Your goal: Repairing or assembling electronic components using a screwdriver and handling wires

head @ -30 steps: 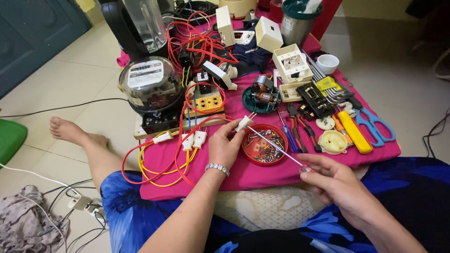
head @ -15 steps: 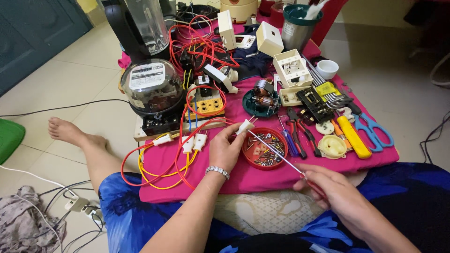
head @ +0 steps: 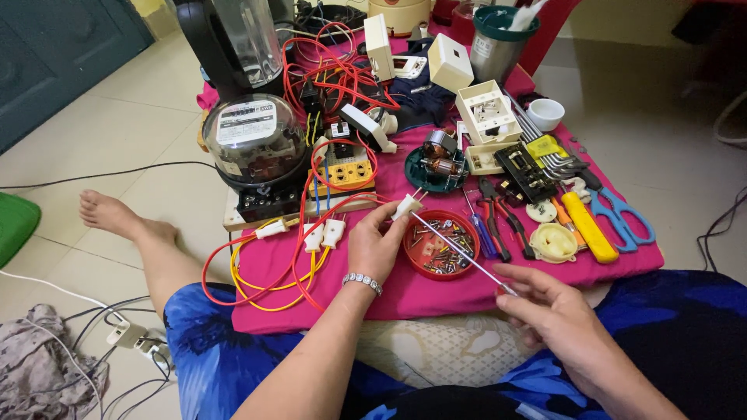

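Observation:
My left hand (head: 375, 247) pinches a small white plug connector (head: 406, 206) on a red wire, held above the pink cloth (head: 436, 292). My right hand (head: 554, 313) grips a thin screwdriver (head: 459, 253) by its handle end. Its long shaft slants up to the left and the tip touches the white connector. Under the shaft sits a round red dish of screws (head: 440, 245). Two more white connectors (head: 324, 233) on red and yellow wires lie just left of my left hand.
An electric meter (head: 253, 148) and a blender (head: 233, 43) stand at the back left. Pliers (head: 504, 218), blue scissors (head: 618, 218), a yellow tool (head: 587, 225), hex keys and white switch boxes (head: 486, 113) lie at the right. A power strip (head: 128, 336) lies on the floor by my leg.
Both hands have held their grip. The screwdriver and connector have stayed nearly in place; the view has shifted slightly.

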